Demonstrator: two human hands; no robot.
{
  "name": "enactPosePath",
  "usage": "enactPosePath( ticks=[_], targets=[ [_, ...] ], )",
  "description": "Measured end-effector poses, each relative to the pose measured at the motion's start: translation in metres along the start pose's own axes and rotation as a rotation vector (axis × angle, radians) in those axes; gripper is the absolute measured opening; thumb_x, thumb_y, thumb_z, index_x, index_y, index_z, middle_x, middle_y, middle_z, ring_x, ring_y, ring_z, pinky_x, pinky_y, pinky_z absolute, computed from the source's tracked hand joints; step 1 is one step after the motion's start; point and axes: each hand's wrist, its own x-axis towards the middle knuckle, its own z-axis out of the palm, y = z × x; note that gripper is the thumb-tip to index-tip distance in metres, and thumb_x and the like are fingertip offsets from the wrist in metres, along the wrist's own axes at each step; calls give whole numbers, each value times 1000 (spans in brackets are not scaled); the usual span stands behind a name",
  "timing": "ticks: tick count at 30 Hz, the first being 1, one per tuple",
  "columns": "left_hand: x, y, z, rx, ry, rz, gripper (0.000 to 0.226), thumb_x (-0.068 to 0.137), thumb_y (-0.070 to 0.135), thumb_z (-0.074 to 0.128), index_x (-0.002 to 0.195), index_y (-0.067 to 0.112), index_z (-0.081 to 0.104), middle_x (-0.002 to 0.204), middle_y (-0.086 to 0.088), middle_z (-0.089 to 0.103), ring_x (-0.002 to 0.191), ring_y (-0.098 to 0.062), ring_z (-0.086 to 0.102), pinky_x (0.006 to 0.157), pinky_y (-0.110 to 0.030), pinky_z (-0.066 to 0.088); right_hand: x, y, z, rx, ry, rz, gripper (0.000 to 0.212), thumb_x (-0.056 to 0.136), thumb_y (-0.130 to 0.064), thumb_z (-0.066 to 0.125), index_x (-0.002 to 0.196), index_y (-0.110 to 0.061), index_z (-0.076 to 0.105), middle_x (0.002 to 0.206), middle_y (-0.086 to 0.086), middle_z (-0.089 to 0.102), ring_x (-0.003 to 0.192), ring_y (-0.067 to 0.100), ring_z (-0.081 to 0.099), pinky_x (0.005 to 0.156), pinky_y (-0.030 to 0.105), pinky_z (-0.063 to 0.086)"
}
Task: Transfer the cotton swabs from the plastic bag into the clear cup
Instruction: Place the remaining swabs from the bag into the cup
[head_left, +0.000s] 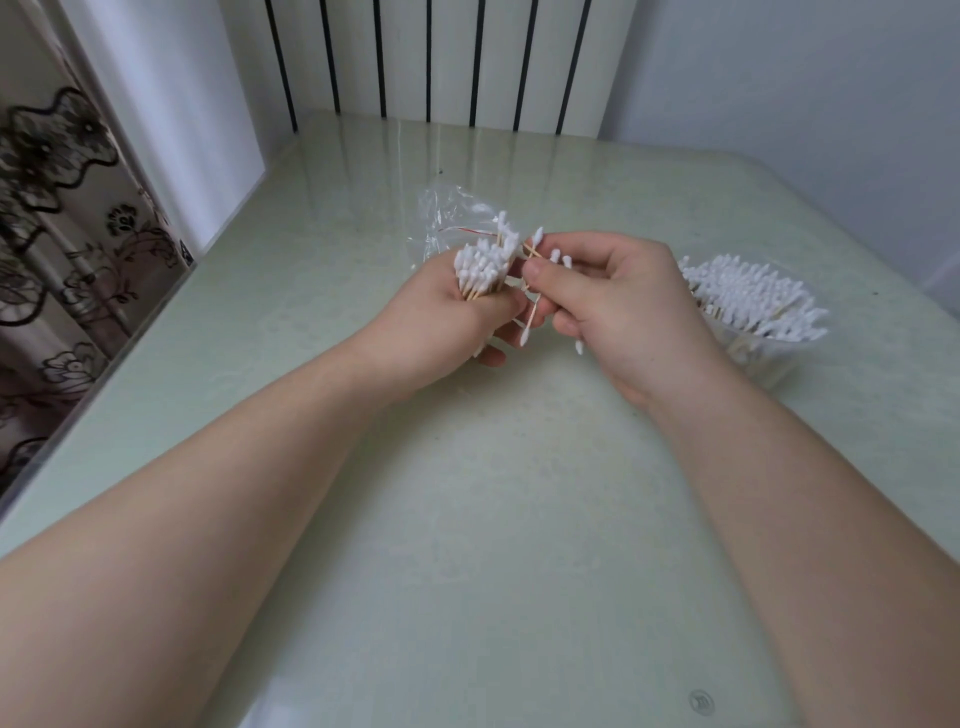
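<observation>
Cotton swabs (480, 270) stand bunched in your left hand (447, 322) at the centre of the frame, white tips up, and your curled fingers wrap the wooden sticks. That grip is clamped on the bundle. Your right hand (613, 306), close beside it on the right, pinches a few loose swabs (531, 312) between thumb and fingers, so its grip is closed on them. The plastic bag (441, 218) lies crumpled on the table (519, 519) just behind your left hand. The clear cup (763, 358) sits at the right of the frame, near your right hand. It is packed with more swabs (748, 291), whose tips rise above its rim.
</observation>
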Motion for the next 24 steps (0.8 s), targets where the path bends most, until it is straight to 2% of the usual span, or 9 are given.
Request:
enactPosePath(
  ticks=[2,4,7,12,14,17,19,22,24],
  targets=[
    [1,-1,0,26,32,-23,17,97,2,52,110,4,64,70,7,63,66,-12,61,62,-31,55,0,0,0,-12,11,14,15,88,-3,71,87,-17,72,60,5,64,60,14,58,47,18,38],
    [2,-1,0,20,69,-44,7,93,3,54,94,3,60,62,6,59,59,-14,58,59,-32,54,1,1,-1,-22,38,25,16,89,-4,71,86,-20,72,63,5,64,57,10,58,47,17,39],
    [3,0,1,14,136,-72,21,93,-2,54,75,10,54,57,4,53,54,-15,55,56,-31,52,3,2,-2,-32,59,10,15,91,-7,69,90,-21,74,63,1,65,58,10,59,49,18,40],
    [5,-1,0,-42,204,-106,17,99,14,60,85,6,61,64,-4,49,55,-16,50,58,-32,54,4,0,-7,-26,121,-36,18,93,-8,64,95,-23,75,73,2,69,65,9,60,55,21,42],
    [5,-1,0,-67,210,-108,22,102,23,60,81,14,59,69,-3,55,61,-17,58,62,-35,57,4,0,-8,-45,118,-51,16,91,-11,68,93,-25,75,74,3,70,65,8,60,57,23,44],
    [3,2,2,-162,147,-127,14,104,26,56,97,18,65,88,-9,73,80,-20,73,68,-36,60,4,4,-7,-195,112,-105,14,91,-16,70,96,-28,76,74,-6,72,61,3,62,63,23,47],
    [2,4,2,-219,106,-133,14,105,24,55,101,18,67,96,-12,76,82,-21,73,67,-33,60,4,6,-7,-264,101,-141,15,91,-17,70,101,-26,76,73,-7,72,60,1,62,64,21,47],
    [1,5,1,-188,90,-101,17,103,16,58,88,18,66,78,-3,69,62,-17,62,58,-28,53,6,9,-8,-385,74,-203,17,90,-26,68,103,-30,77,71,-15,71,65,1,64,70,24,52],
    [3,2,0,-135,120,-105,15,101,11,58,88,15,61,69,1,58,55,-16,51,54,-27,48,6,11,-9,-426,77,-223,16,91,-27,67,102,-31,78,71,-19,71,67,-1,64,73,24,52]
  ],
)
